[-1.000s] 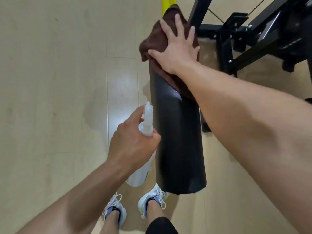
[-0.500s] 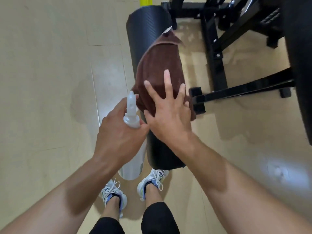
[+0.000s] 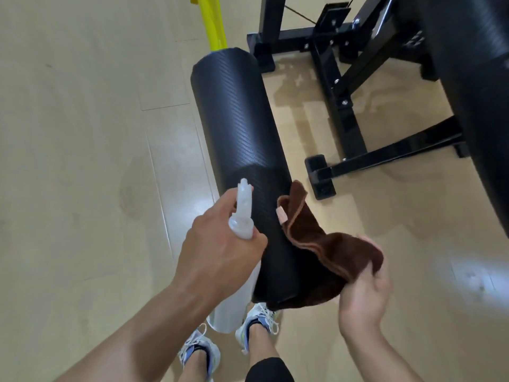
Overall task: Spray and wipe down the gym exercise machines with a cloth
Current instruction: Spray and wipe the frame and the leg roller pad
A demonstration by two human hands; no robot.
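A long black roller pad [image 3: 237, 119] of the exercise machine runs from the upper middle down toward me. My left hand [image 3: 217, 255] grips a white translucent spray bottle [image 3: 242, 213] just left of the pad's near end, nozzle pointing up and away. My right hand [image 3: 363, 296] holds a brown cloth [image 3: 325, 246] at the pad's near right side. The cloth hangs crumpled over the hand and its upper corner with a small tag lies against the pad. The pad's near end face is partly hidden by cloth and bottle.
The machine's black steel frame [image 3: 341, 111] and foot [image 3: 319, 175] stand on the pale wood floor [image 3: 82, 161] to the right. A second large black pad [image 3: 473, 92] fills the right edge. A yellow bar [image 3: 214, 23] rises behind the roller. My shoes [image 3: 198, 351] are below.
My right hand has slid off the top of the pad to its near right side, pulling the cloth down with it. The left hand keeps the bottle beside the pad.
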